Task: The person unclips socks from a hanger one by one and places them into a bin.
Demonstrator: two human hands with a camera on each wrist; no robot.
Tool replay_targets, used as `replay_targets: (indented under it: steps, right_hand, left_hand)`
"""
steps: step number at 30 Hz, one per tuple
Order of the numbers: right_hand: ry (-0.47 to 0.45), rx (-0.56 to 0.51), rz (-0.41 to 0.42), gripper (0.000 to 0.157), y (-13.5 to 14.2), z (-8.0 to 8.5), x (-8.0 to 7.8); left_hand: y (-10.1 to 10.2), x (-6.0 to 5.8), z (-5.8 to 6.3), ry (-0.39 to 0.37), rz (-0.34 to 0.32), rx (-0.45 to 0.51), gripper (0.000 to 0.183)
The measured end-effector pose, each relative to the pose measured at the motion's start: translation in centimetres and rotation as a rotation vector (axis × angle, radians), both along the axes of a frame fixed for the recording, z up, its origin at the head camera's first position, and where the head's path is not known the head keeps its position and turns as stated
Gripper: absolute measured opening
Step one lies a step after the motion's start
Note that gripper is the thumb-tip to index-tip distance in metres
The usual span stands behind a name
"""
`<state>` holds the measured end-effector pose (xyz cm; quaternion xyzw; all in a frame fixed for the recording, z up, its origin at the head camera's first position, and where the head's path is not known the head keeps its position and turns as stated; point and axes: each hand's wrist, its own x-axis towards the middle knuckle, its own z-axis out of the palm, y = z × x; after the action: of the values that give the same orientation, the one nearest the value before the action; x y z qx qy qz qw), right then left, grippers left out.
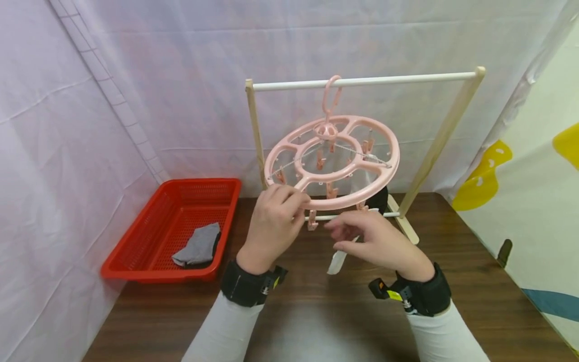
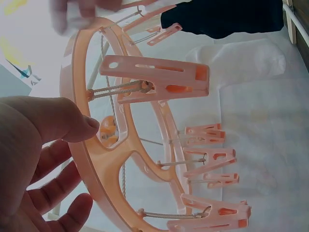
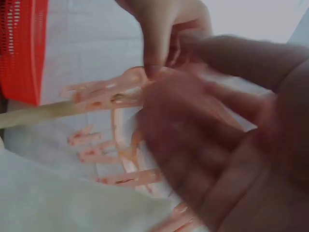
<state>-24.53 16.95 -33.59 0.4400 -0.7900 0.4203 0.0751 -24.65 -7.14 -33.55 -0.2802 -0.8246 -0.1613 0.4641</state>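
Note:
A pink round clip hanger (image 1: pixel 336 203) hangs by its hook from a white rod. My left hand (image 1: pixel 277 221) grips its near rim, thumb on one side and fingers curled behind. A pink clothespin (image 2: pixel 164 75) dangles from a cord beside that thumb. My right hand (image 1: pixel 377 240), blurred in its wrist view, is at the near right of the rim with fingers loosely bent and nothing between them. A white cloth piece (image 1: pixel 336 262) shows below the right hand. At the hanger's far right hang a black cloth item (image 2: pixel 227 17) and a white one (image 2: pixel 251 63).
The hanger's rack has wooden side posts (image 1: pixel 441 138) and a white top rod (image 1: pixel 402 79). On the left of the brown table (image 1: pixel 289 317) sits a red basket (image 1: pixel 135 226) holding a folded grey cloth item (image 1: pixel 199 244). White curtains (image 1: pixel 190 65) stand behind.

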Motion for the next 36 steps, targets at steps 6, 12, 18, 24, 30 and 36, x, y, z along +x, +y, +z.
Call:
replay_targets:
  steps: [6,12,18,24,30,36]
  right_hand:
    - [0.36,-0.616,0.036,0.024,0.0,1.8,0.9]
    - [0.678,-0.462,-0.566,0.032,1.6,1.7,-1.0]
    - [0.717,-0.324,-0.66,0.04,3.0,0.4,-3.2]
    - [0.735,-0.349,-0.647,0.029,2.8,0.2,-3.7]
    - [0.748,-0.362,-0.657,0.026,2.6,0.2,-3.6]
    - [0.755,-0.345,-0.665,0.024,2.7,0.3,-3.3]
  left_hand:
    - [-0.1,0.1,0.1,0.005,-0.014,0.021,0.012]
    - [-0.2,0.1,0.2,0.015,-0.011,0.022,0.013]
    - [-0.3,0.2,0.2,0.019,-0.017,0.025,0.014]
    - [-0.4,0.1,0.2,0.013,-0.02,0.03,0.016]
    - [-0.4,0.1,0.2,0.016,-0.023,0.058,0.019]
    - [-0.4,0.1,0.2,0.017,-0.039,0.068,0.014]
